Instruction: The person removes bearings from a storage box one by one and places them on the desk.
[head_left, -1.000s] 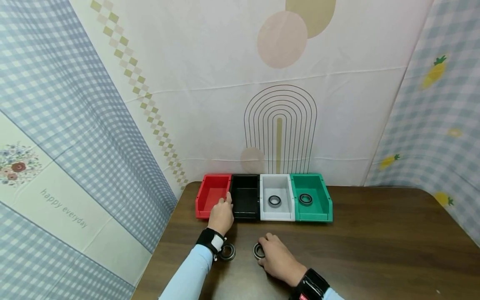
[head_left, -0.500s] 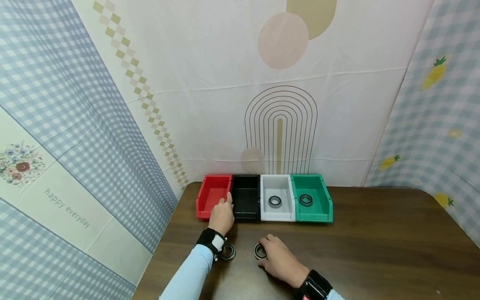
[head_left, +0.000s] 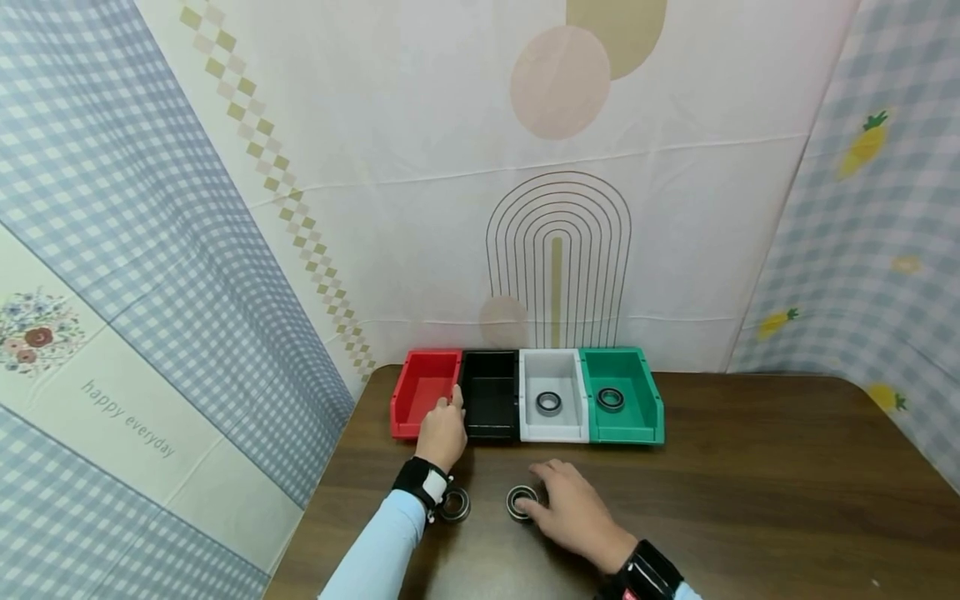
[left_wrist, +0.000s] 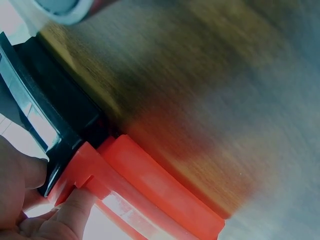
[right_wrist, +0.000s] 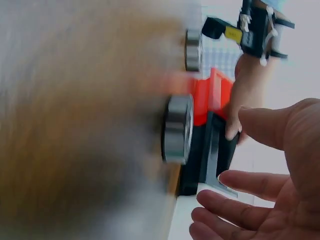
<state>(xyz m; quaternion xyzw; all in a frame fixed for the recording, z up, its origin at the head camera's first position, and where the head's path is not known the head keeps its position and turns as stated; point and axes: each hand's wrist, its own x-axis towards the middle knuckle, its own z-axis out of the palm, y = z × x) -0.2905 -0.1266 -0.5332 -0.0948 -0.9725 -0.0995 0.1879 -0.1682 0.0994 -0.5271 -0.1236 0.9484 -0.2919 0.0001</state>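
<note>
My left hand (head_left: 442, 435) pinches the adjoining front walls of the red bin (head_left: 414, 396) and the black bin (head_left: 490, 392). In the left wrist view, its thumb and fingers (left_wrist: 75, 212) straddle those walls. Just right of a ball bearing (head_left: 512, 505) on the table, my right hand (head_left: 576, 510) is spread. The right wrist view shows its fingers apart and nothing held, with the bearing (right_wrist: 176, 130) standing clear of them. A second bearing (head_left: 465, 510) lies beside my left wrist, partly hidden by the wrist strap.
A white bin (head_left: 551, 367) and a green bin (head_left: 618, 367) continue the row to the right, each with one bearing inside. The row stands at the back of the brown wooden table (head_left: 750, 475), before a patterned cloth wall (head_left: 420, 250).
My right hand has let go of the bearing and drawn slightly right, its fingers opening. The bearing stays in place on the table. My left hand has not moved.
</note>
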